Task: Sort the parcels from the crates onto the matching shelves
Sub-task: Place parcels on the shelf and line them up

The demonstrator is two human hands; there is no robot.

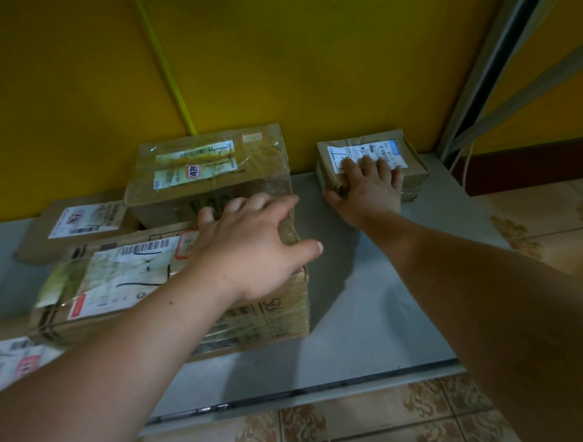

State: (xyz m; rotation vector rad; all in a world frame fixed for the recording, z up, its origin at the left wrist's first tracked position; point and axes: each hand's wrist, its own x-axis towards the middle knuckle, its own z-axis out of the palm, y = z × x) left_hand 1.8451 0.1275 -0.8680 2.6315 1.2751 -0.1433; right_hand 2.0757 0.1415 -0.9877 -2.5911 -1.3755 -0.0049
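Boxes [267, 161] & small box [413, 170] at 1: brown, white labels [193, 153]. Wall [276, 54] at 12 yellow. Shelf [370, 301] grey. Floor [359, 425] at 6 tan, brown swirls.

L hand [251, 252] & R hand [370, 194], forearms bare.

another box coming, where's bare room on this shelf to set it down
Free: the grey shelf between the large front box and the small parcel, running forward to its front edge. Crowded: the left side, where the large front box, back box and flat parcel sit close together.
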